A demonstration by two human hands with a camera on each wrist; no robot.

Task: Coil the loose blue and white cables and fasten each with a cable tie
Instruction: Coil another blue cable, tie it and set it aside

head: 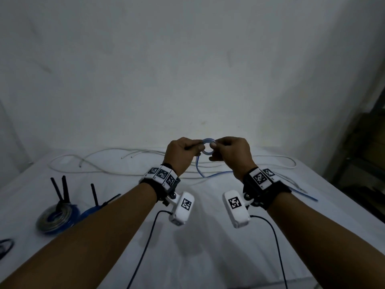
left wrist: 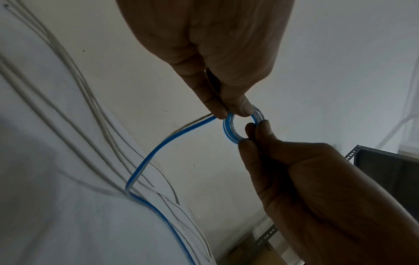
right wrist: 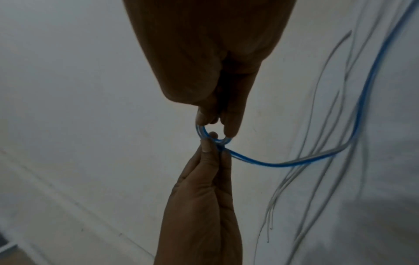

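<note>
At centre frame, above the worktop (head: 208, 236): small coil (head: 208, 147) of blue cable (left wrist: 145, 161) pinched on both sides, left hand (head: 181, 155) on its left rim, right hand (head: 231, 155) on its right, fingers curled. Best to keep loops stacked flat, feed slack evenly, avoid snagging the white cables (head: 104, 163) behind. Wrists raised, palms down, forearms converging. Finished coils (head: 56, 220) at lower left.
</note>
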